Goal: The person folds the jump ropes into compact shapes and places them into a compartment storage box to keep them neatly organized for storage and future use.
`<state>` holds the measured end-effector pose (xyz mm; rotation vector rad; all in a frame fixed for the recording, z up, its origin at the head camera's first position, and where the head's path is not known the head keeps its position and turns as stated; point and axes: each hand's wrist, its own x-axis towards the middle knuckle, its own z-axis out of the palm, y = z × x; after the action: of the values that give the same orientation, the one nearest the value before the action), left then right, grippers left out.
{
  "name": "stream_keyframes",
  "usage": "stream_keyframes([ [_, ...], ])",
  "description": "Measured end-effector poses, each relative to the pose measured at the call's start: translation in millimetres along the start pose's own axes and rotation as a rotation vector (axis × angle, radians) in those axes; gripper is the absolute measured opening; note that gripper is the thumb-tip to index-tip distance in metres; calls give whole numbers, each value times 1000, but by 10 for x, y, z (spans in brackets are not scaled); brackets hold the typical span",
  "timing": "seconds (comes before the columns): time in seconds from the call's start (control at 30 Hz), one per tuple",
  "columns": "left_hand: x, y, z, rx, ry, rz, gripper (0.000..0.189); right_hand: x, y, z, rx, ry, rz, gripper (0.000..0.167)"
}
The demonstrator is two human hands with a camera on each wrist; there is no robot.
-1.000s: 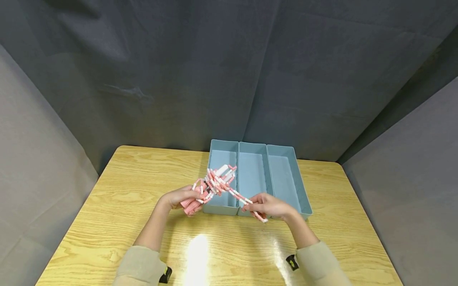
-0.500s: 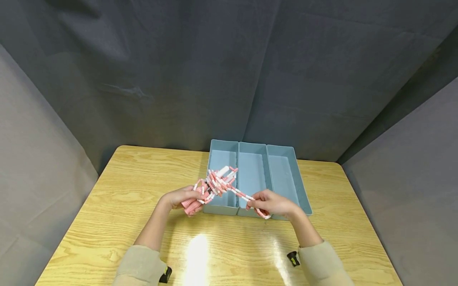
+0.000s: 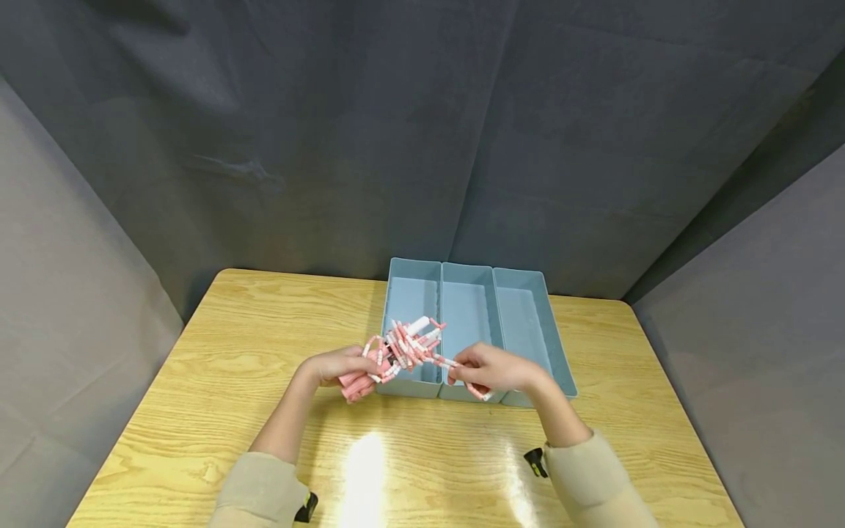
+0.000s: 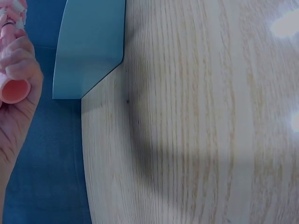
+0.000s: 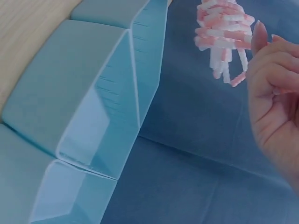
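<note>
A beaded jump rope in pink and white is bundled in coils above the front of the left bin. My left hand grips its pink handles; in the left wrist view the hollow end of one handle shows below curled fingers. From the coils a short beaded length runs right to my right hand, which pinches it between thumb and fingers, with a loose end hanging below. In the right wrist view, the wrapped coils hang beside the right hand.
Three blue-grey bins stand side by side at the back of the wooden table: the left bin, the middle bin and the right bin. A dark curtain hangs behind the table.
The bundle has shifted slightly right and toward me with my left hand. My right hand has moved a little, lately leftward, and the beaded length between hand and coils looks shorter.
</note>
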<state>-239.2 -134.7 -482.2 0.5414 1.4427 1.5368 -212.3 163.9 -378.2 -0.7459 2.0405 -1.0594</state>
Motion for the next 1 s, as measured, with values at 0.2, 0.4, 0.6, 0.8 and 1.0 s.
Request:
stream_keyframes([
  [0.2, 6, 22, 10, 20, -20, -19, 27, 33, -87, -33, -58, -41, 3, 24],
  [0.4, -1, 51, 29, 53, -72, -14, 25, 73, -149, -64, -121, -75, -10, 25],
  [0.6, 3, 80, 63, 80, -86, -60, 28, 110, -177, -97, -191, -106, -21, 24],
  [0.8, 1, 132, 105, 99, -80, -146, 31, 163, -197, -138, -236, -144, -19, 25],
  [1.0, 17, 167, 138, 122, -126, -219, 31, 220, -178, -170, -270, -208, -32, 23],
])
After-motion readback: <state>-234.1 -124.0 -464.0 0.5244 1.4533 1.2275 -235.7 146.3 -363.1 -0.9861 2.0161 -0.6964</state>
